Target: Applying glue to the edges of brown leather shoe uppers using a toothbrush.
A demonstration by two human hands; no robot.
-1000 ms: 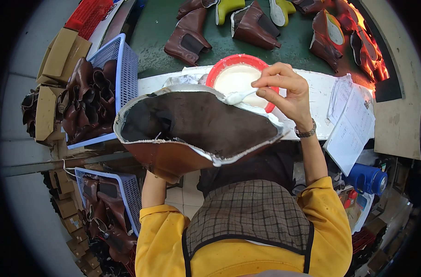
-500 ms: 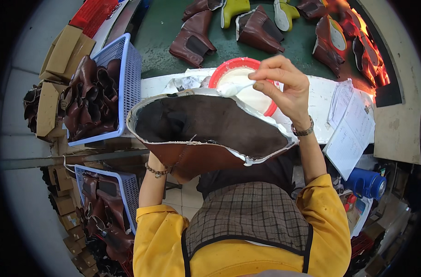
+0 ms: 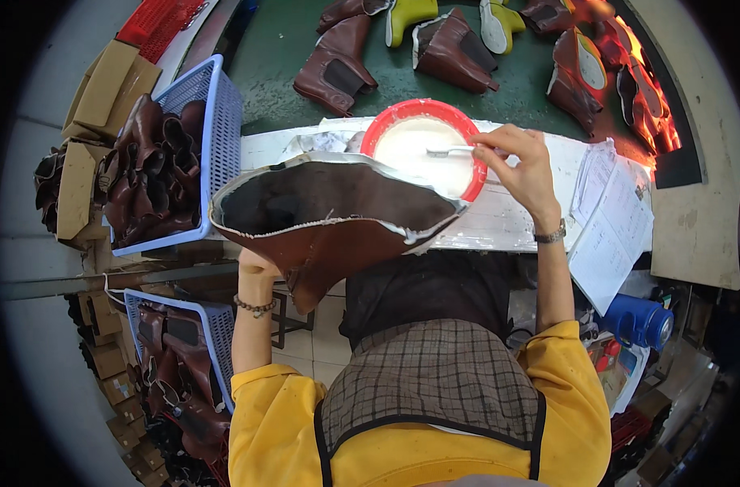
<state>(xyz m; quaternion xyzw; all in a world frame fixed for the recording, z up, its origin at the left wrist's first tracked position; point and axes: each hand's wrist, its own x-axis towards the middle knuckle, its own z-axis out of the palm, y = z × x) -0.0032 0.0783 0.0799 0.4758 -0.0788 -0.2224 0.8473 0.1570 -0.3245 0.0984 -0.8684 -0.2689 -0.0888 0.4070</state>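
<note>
My left hand (image 3: 258, 265) holds up a brown leather boot upper (image 3: 329, 252) from below; its fingers are mostly hidden behind the leather. The upper's wide open edge faces up, showing a dark lining, and wet white paste coats part of the rim. A small white-handled brush (image 3: 459, 150) is pinched between the fingers of my right hand (image 3: 522, 166). Its head is over or in the white paste (image 3: 414, 142) of a red-rimmed tub (image 3: 373, 130), which stands on the white bench just beyond the upper.
Blue baskets (image 3: 224, 122) of brown uppers stand at the left, beside cardboard boxes (image 3: 114, 81). Beyond the white bench (image 3: 500, 227), brown boots (image 3: 337, 69) and yellow-green boot forms (image 3: 406, 20) lie on a green surface. Papers (image 3: 609, 227) and a blue flask (image 3: 639, 322) are at right.
My right hand has moved the brush off the upper's rim to the paste tub. The boot upper in my left hand has shifted left and tilted.
</note>
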